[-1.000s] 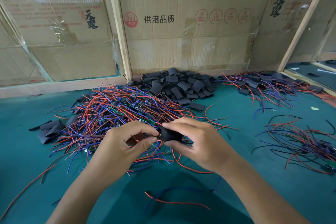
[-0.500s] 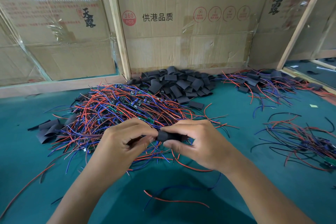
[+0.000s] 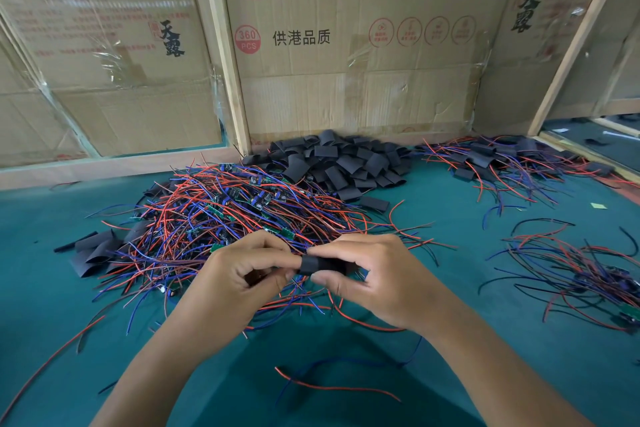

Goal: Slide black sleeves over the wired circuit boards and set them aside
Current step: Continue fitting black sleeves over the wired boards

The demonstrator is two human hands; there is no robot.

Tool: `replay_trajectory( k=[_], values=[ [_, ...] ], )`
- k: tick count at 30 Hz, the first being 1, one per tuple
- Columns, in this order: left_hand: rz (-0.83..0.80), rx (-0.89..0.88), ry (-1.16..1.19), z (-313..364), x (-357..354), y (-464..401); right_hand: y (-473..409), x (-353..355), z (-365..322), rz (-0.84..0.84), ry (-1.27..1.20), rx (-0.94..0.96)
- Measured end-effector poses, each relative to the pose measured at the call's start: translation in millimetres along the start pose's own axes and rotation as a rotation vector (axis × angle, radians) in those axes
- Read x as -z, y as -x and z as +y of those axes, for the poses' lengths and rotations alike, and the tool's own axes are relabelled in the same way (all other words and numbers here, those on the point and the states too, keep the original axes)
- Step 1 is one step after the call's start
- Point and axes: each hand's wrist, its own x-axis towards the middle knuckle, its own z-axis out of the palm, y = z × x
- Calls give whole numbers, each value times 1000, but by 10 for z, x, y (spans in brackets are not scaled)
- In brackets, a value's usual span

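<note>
At the left edge of the frame a few flat black sleeves [image 3: 93,250] are lying half under the big heap of wired boards [image 3: 225,215], which is spreading across the green tabletop [image 3: 52,305]. In the centre, the left hand [image 3: 239,274] is curling its fingers and pinching what I take to be a board, mostly hidden, while the right hand [image 3: 367,274] is pinching the black sleeve [image 3: 320,264] between thumb and forefinger. The sleeve is lying level, long axis running left to right, its open mouth facing the left hand. To do this well, I'd be keeping that mouth squeezed round and feeding the board straight in. At the right, more wired pieces [image 3: 571,274] are lying apart
</note>
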Motion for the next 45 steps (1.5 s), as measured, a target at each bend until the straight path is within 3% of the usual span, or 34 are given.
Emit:
replay_trajectory(
  k=[4, 10, 20, 29, 31, 34, 39, 42, 45],
  values=[
    [10, 14, 3, -22, 5, 5, 11, -10, -18, -24, -82, -32],
    [-18, 45, 48, -90, -6, 0, 14, -73, 12, -20, 89, 60],
    [-109, 165, 344, -147, -6, 33, 5, -67, 51, 29, 234, 155],
    [-104, 239, 467, -217, -67, 14, -5, -14, 11, 4, 284, 152],
    [-45, 244, 461, -241, -73, -2, -5, 18, 23, 22, 320, 137],
    [166, 298, 478, -305, -69, -49, -50, 156, 74, 122, 355, 98],
    [439, 347, 303, -516, -15, -66, -315, 686, 509, 234, 626, 46],
    [511, 344, 248, -579, 16, -68, -526, 1239, 1012, 238, 911, -77],
    [470, 320, 123, -587, -4, -63, -769, 1751, 1445, 198, 1209, -289]
  ],
)
